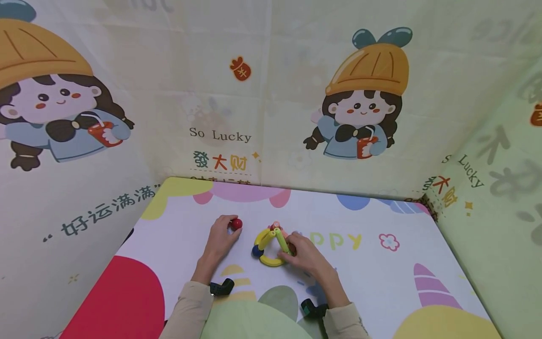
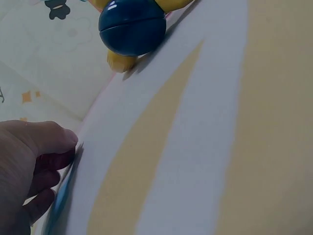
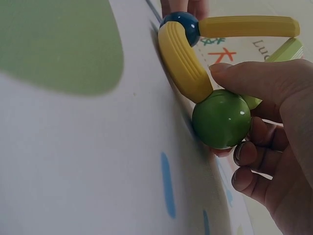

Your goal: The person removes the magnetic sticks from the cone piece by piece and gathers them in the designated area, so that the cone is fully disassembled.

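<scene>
On the table (image 1: 381,282) we see a stick-and-ball frame (image 1: 269,245) near the middle, its yellow sticks joined at a blue ball (image 2: 132,25) and a green ball (image 3: 221,118). Our right hand (image 1: 306,256) pinches the green ball (thumb on top). Our left hand (image 1: 219,239), just left of the frame, pinches a red ball (image 1: 236,223).

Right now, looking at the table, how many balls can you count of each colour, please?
red ball: 1, at the fingertips of the left hand
blue ball: 1, on the toy frame
green ball: 1, held by the right hand
Total: 3 balls plainly visible; the top of the frame is too small to tell.
</scene>
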### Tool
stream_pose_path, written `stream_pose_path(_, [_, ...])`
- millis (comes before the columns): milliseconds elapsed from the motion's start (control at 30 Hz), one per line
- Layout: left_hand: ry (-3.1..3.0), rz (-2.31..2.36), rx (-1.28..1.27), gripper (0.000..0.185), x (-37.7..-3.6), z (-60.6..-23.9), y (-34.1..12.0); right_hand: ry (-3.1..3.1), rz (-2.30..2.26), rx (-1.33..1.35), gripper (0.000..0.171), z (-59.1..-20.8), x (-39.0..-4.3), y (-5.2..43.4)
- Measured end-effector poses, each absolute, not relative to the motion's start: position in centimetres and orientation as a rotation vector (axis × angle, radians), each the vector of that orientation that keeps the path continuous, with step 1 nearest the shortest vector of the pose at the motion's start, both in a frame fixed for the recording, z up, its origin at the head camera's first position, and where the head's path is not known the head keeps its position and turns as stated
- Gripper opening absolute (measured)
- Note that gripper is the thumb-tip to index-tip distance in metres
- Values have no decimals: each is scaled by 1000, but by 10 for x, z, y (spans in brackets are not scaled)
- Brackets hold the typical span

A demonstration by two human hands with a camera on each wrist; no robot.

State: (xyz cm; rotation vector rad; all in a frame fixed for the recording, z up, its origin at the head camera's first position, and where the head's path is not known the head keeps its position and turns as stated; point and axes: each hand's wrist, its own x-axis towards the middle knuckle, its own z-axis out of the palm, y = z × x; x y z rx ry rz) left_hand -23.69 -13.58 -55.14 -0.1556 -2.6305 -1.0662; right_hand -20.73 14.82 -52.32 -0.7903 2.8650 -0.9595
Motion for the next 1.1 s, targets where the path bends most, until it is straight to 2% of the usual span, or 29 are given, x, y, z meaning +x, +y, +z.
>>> stream_pose_path(1100, [-2654,-1061,-127,50,-236,-551,-136,2864,-928,-745,28,-523,-206,148])
